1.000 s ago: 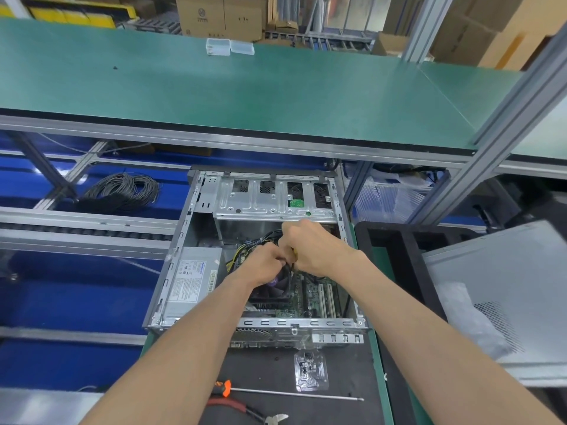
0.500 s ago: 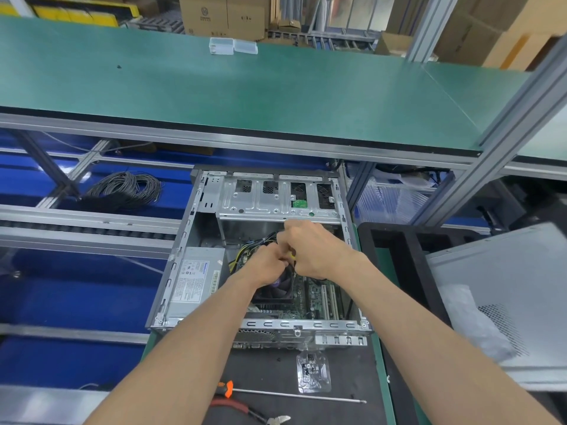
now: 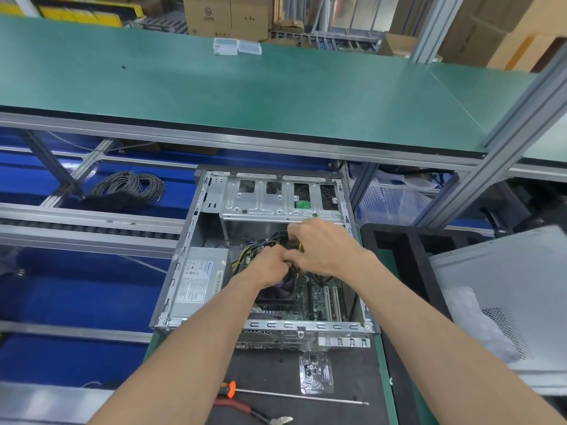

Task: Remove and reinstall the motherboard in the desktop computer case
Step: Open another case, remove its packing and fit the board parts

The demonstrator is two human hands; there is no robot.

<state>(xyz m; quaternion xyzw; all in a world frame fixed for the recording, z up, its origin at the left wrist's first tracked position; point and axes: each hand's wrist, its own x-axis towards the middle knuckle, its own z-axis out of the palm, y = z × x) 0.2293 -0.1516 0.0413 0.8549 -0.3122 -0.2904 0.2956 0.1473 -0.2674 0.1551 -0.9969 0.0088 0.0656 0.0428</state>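
Both hands meet over the middle of the open computer case (image 3: 196, 228), fingers curled. The left hand (image 3: 271, 265) and right hand (image 3: 319, 250) each have a closed grip on the cable bundle (image 3: 270, 236) above the motherboard (image 3: 319, 297), which lies flat on the case floor. Beside it sit the fan cooler (image 3: 283, 289), the power supply (image 3: 196, 280) at left, and the drive cage (image 3: 276, 200) at the far end. On the surface nearer lie a screwdriver (image 3: 294, 395), pliers (image 3: 254, 412) and a clear packet (image 3: 316, 374).
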